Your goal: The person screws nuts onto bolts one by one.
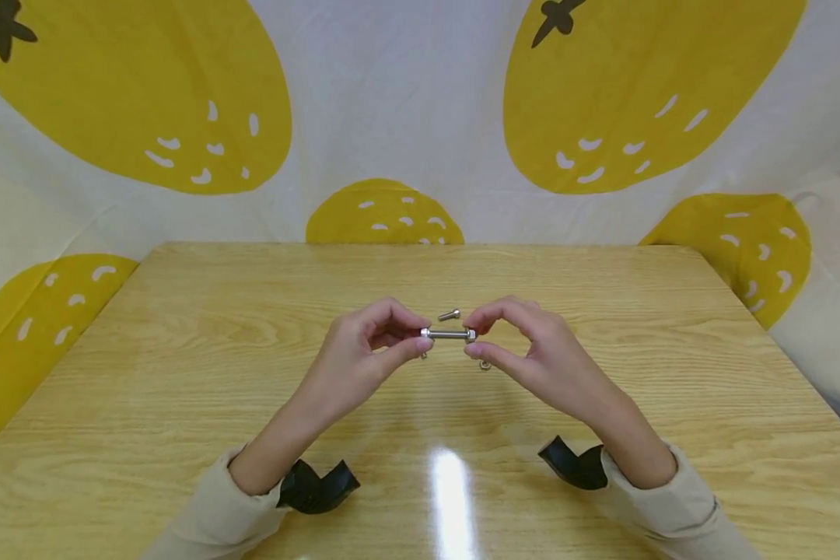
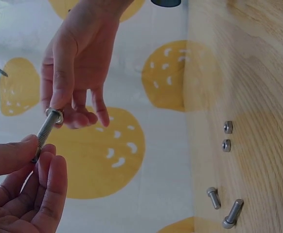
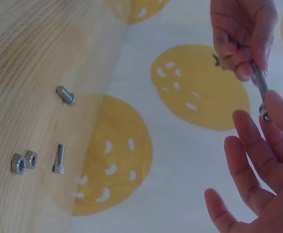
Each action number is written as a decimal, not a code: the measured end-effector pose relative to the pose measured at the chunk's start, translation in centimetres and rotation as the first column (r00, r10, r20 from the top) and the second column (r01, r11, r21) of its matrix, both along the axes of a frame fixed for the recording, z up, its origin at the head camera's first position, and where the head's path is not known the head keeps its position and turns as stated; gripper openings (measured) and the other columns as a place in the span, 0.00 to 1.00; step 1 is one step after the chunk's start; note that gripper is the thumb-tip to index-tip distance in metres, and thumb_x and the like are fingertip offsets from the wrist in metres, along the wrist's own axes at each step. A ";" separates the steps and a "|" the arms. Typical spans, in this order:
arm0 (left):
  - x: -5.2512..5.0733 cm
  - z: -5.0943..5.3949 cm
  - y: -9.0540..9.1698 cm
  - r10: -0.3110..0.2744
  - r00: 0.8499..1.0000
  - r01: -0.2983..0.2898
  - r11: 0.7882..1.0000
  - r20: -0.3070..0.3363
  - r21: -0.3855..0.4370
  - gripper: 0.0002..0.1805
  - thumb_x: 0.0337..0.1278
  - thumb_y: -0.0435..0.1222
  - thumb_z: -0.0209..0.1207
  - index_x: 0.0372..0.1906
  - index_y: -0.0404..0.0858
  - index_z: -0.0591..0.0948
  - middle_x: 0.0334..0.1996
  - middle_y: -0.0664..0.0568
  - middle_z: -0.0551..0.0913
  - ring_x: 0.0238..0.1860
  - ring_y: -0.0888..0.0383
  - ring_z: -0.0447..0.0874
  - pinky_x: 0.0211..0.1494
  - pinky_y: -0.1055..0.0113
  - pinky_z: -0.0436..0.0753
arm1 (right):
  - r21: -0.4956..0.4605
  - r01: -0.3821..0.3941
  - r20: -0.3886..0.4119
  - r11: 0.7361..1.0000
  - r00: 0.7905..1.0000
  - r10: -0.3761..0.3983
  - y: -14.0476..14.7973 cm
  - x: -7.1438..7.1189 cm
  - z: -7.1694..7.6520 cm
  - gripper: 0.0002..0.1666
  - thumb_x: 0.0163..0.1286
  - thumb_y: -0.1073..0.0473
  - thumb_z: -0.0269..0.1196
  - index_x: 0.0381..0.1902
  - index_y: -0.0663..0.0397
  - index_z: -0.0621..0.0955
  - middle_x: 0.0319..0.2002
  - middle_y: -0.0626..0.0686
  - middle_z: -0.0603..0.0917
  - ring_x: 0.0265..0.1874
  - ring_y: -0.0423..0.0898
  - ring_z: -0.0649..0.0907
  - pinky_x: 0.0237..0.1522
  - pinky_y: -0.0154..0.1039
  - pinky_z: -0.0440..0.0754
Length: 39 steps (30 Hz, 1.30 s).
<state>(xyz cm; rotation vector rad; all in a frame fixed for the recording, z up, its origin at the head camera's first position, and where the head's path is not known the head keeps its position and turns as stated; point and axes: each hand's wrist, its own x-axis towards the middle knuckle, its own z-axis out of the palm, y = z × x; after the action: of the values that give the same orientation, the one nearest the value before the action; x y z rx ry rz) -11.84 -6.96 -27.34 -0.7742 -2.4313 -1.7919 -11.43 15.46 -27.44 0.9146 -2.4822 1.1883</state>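
A silver bolt (image 1: 448, 334) is held level above the table, with a hex nut (image 1: 470, 335) on its right end. My left hand (image 1: 360, 350) pinches the bolt's left end between thumb and fingertips, mostly covering its head. At the other end, my right hand (image 1: 539, 354) pinches the nut between thumb and forefinger. The right wrist view shows that nut (image 3: 264, 112) at the tip of the bolt, with the other fingers of the right hand (image 3: 258, 179) spread. In the left wrist view, the bolt's threads (image 2: 45, 131) show between both hands.
Two loose bolts (image 2: 233, 213) (image 3: 59, 159) lie on the wooden table (image 1: 217, 350). Beside them are two loose hex nuts (image 3: 18, 164). Black wrist mounts (image 1: 315, 488) sit at both sleeves. A fruit-patterned cloth (image 1: 399, 93) hangs behind the table.
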 end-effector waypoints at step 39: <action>0.2 0.2 0.1 -0.012 1.000 0.012 1.000 0.005 0.007 0.07 0.53 0.30 0.63 0.38 0.34 0.80 0.35 0.48 0.84 0.33 0.59 0.84 0.37 0.68 0.83 | -0.014 -0.013 0.002 1.000 1.000 0.013 -0.2 -0.1 -0.4 0.03 0.64 0.64 0.61 0.35 0.51 0.80 0.33 0.43 0.81 0.35 0.37 0.78 0.39 0.35 0.76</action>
<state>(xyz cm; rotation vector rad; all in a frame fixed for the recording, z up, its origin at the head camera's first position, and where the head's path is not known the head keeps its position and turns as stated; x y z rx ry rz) -11.66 -6.88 -27.14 -0.7866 -2.4271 -1.8085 -11.52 15.28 -27.86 0.9281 -2.4701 1.2104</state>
